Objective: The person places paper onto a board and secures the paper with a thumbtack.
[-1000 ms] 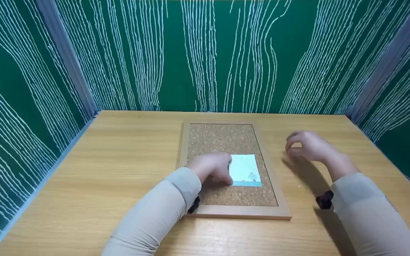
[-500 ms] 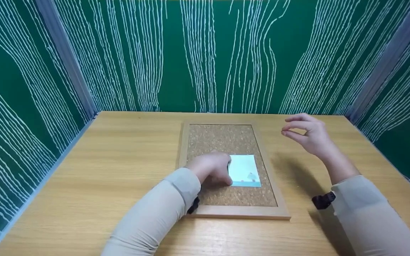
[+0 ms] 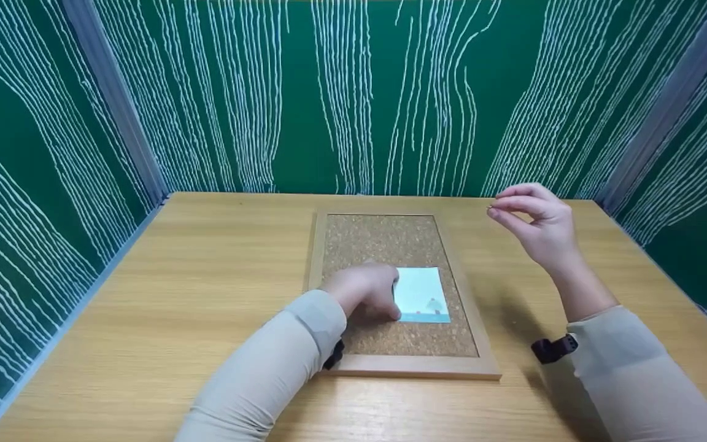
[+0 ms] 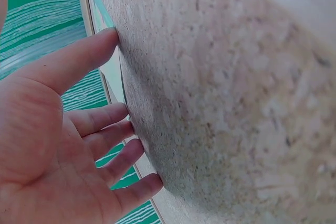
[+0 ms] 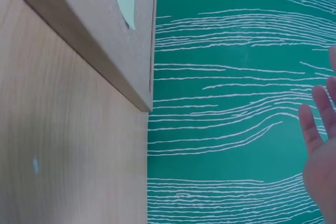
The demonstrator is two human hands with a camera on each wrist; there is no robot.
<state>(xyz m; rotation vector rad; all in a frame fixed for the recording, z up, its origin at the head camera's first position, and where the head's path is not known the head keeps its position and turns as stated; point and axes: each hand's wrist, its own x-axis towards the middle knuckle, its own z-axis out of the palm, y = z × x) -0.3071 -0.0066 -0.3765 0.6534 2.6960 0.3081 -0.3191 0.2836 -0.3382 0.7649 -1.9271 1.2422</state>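
Observation:
A pale mint sticky note (image 3: pixel 422 294) with a small printed picture along its bottom lies on the framed cork board (image 3: pixel 384 239). My left hand (image 3: pixel 366 287) rests over the note's left side. In the left wrist view, its thumb and fairly straight fingertips press at the edge of the note (image 4: pixel 111 72), against the cork. Raised above the table, right of the board, my right hand (image 3: pixel 540 227) pinches a tiny shiny object (image 3: pixel 490 207) between thumb and index fingertips; its kind is too small to tell. The right wrist view shows only part of that hand, other fingers extended.
The board's wooden frame (image 3: pixel 418 366) stands slightly above the wooden table (image 3: pixel 206 264). A small white speck (image 5: pixel 35 165) lies on the table right of the board. Green walls (image 3: pixel 295 123) with white wavy lines enclose the back and sides.
My right hand has risen from near the tabletop, with thumb and index tips together and a tiny object now visible there. The left hand, note and board have stayed in place.

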